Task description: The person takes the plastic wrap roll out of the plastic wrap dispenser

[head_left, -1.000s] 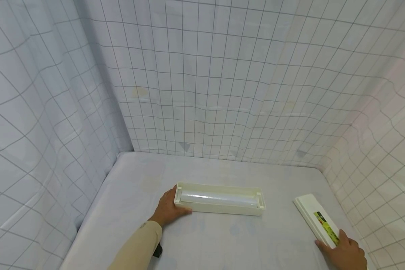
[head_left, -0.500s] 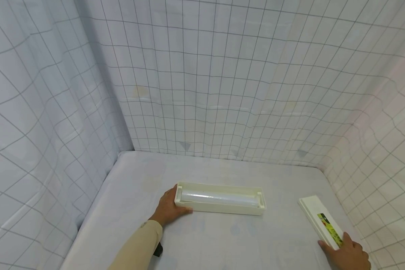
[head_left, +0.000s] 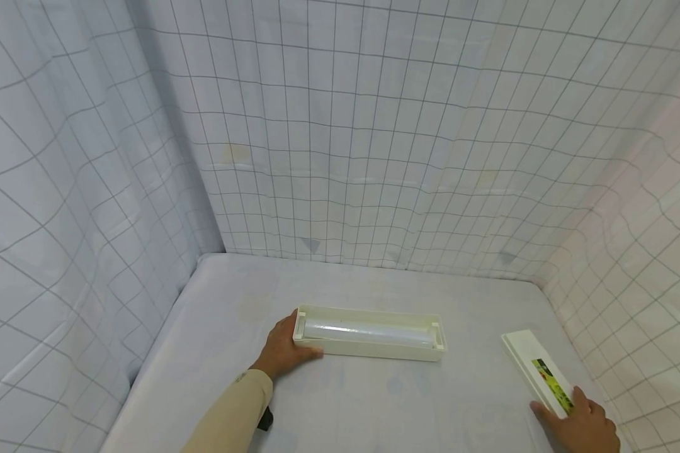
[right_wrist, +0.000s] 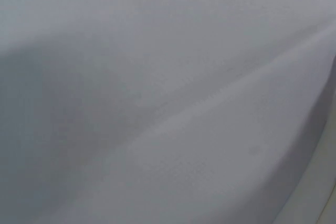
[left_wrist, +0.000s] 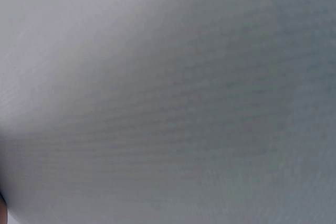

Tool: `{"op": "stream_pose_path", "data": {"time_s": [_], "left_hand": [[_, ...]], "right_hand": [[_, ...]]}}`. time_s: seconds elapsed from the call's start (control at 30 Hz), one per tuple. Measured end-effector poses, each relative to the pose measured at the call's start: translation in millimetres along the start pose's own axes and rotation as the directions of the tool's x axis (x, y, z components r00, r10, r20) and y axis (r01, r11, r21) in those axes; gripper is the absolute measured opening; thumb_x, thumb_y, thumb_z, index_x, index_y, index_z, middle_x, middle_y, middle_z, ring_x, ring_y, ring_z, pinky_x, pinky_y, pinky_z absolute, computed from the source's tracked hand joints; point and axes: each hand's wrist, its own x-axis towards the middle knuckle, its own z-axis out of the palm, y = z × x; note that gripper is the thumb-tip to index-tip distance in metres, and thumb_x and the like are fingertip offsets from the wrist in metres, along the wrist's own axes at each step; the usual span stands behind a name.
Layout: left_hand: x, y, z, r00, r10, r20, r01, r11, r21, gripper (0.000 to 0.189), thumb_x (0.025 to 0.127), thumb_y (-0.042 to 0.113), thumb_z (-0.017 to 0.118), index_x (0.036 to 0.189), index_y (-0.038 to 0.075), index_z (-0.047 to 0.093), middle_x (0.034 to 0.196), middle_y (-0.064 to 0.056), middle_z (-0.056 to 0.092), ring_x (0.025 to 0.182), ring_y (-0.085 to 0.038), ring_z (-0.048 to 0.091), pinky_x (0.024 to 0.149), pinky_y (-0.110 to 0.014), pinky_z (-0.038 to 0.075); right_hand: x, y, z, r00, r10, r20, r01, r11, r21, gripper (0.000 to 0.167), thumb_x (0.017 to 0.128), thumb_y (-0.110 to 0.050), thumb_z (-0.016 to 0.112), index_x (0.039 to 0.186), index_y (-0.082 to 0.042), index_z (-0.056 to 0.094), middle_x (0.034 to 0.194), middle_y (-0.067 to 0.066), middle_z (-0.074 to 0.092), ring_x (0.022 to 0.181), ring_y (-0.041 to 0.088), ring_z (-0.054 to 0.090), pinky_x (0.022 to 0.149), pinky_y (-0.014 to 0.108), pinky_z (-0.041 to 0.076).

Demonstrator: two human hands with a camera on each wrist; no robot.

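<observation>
A long cream box [head_left: 368, 349], its top uncovered, lies in the middle of the table in the head view. Inside it is a shiny roll of plastic wrap [head_left: 368, 332]. My left hand [head_left: 285, 350] grips the box's left end, thumb along the front and fingers round behind. At the lower right, my right hand [head_left: 583, 423] holds the near end of a matching lid [head_left: 524, 347], which carries a yellow-green label and slants away from me. The left wrist view shows mostly cloth; in the right wrist view a pale edge of the lid [right_wrist: 315, 192] shows at the right.
White cloth covers the table [head_left: 385, 402]. White grid-patterned curtains [head_left: 340, 157] enclose it at the back and both sides. A small black object [head_left: 266, 419] shows under the left sleeve [head_left: 232, 409].
My right hand and the lid have shifted slightly to the right, mostly in the first half second. The left hand and the box have barely moved.
</observation>
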Motion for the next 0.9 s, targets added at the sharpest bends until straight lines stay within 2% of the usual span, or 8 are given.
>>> {"op": "stream_pose_path", "data": {"time_s": [0.1, 0.23, 0.37, 0.63, 0.73, 0.9], "left_hand": [[0.2, 0.2, 0.5, 1.000, 0.002, -0.006, -0.002, 1.000, -0.004, 0.109, 0.064, 0.051, 0.094, 0.154, 0.020, 0.040, 0.143, -0.004, 0.059, 0.142, -0.034, 0.044, 0.118, -0.058, 0.035], [-0.4, 0.8, 0.4, 1.000, 0.004, -0.010, -0.004, 1.000, -0.002, 0.109, 0.064, 0.050, 0.094, 0.154, 0.020, 0.040, 0.143, -0.004, 0.059, 0.142, -0.034, 0.045, 0.118, -0.059, 0.035], [-1.0, 0.9, -0.1, 1.000, 0.008, -0.007, -0.008, 1.000, 0.011, 0.109, 0.064, 0.051, 0.094, 0.154, 0.019, 0.040, 0.143, -0.004, 0.059, 0.141, -0.034, 0.045, 0.118, -0.058, 0.036], [-0.4, 0.2, -0.2, 1.000, 0.008, -0.007, -0.008, 1.000, 0.009, 0.112, 0.065, 0.051, 0.093, 0.156, 0.017, 0.038, 0.144, -0.007, 0.058, 0.142, -0.034, 0.045, 0.119, -0.058, 0.035], [0.0, -0.2, 0.1, 1.000, 0.008, -0.008, -0.008, 1.000, 0.009, 0.112, 0.065, 0.052, 0.093, 0.156, 0.016, 0.038, 0.145, -0.006, 0.058, 0.142, -0.034, 0.045, 0.118, -0.058, 0.035], [0.8, -0.8, 0.9, 1.000, -0.006, 0.002, 0.006, 1.000, 0.002, 0.114, 0.065, 0.052, 0.093, 0.157, 0.017, 0.036, 0.147, -0.006, 0.056, 0.143, -0.034, 0.043, 0.120, -0.058, 0.034]], "right_hand": [[1.1, -3, -2, 0.999, -0.022, -0.030, 0.022, 0.999, 0.023, 0.116, 0.075, -0.087, 0.061, 0.138, 0.006, 0.034, 0.121, 0.045, 0.044, 0.101, 0.063, 0.052, 0.078, 0.062, 0.048], [2.4, -9, -6, 0.998, -0.041, -0.046, 0.043, 0.998, 0.046, 0.120, 0.075, -0.084, 0.064, 0.143, 0.010, 0.033, 0.129, 0.047, 0.040, 0.114, 0.068, 0.046, 0.088, 0.068, 0.045], [0.6, -17, -13, 0.992, -0.083, -0.098, 0.091, 0.993, 0.079, 0.118, 0.078, -0.080, 0.065, 0.145, 0.012, 0.034, 0.132, 0.049, 0.039, 0.117, 0.071, 0.043, 0.090, 0.073, 0.043], [-8.7, -42, -38, 0.974, -0.157, -0.166, 0.180, 0.975, 0.134, 0.115, 0.083, -0.073, 0.067, 0.153, 0.010, 0.028, 0.142, 0.046, 0.034, 0.122, 0.066, 0.039, 0.097, 0.075, 0.039], [-13.3, -52, -46, 0.956, -0.202, -0.210, 0.236, 0.961, 0.146, 0.111, 0.085, -0.068, 0.069, 0.153, 0.010, 0.028, 0.142, 0.046, 0.035, 0.123, 0.065, 0.038, 0.098, 0.075, 0.038], [-21.2, -67, -60, 0.914, -0.285, -0.288, 0.343, 0.923, 0.174, 0.101, 0.090, -0.060, 0.070, 0.153, 0.009, 0.030, 0.144, 0.045, 0.037, 0.124, 0.065, 0.038, 0.098, 0.077, 0.035]]}}
